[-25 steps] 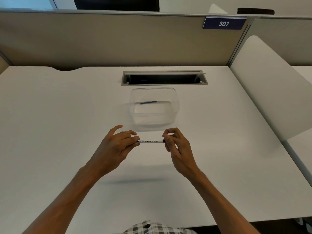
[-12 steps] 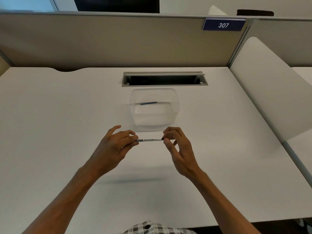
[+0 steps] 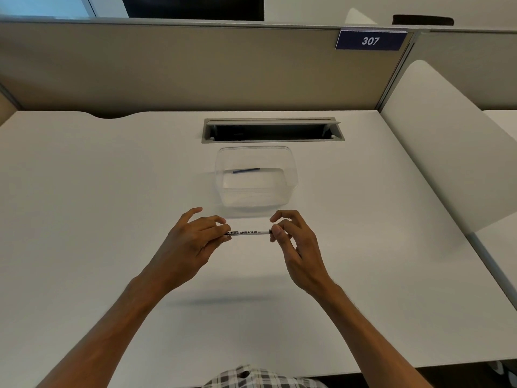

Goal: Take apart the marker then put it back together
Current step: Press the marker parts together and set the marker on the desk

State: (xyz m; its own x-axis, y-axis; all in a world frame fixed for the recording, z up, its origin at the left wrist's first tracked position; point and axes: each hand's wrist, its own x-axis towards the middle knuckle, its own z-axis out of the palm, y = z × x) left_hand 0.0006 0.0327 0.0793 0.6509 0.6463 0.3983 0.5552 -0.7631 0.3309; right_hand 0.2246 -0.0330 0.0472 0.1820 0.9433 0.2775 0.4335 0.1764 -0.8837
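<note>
Pinching the marker (image 3: pixel 249 233) level above the counter (image 3: pixel 84 219), the left hand (image 3: pixel 193 239) clamps fingertips round one end, the right hand (image 3: pixel 296 242) the other; a clear container (image 3: pixel 291 175) sits just beyond.

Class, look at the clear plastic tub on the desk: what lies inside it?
Inside the clear tub lies one thin dark blue stick, flat near the back wall. Nothing else shows through the walls; what the stick is cannot be told.
</note>
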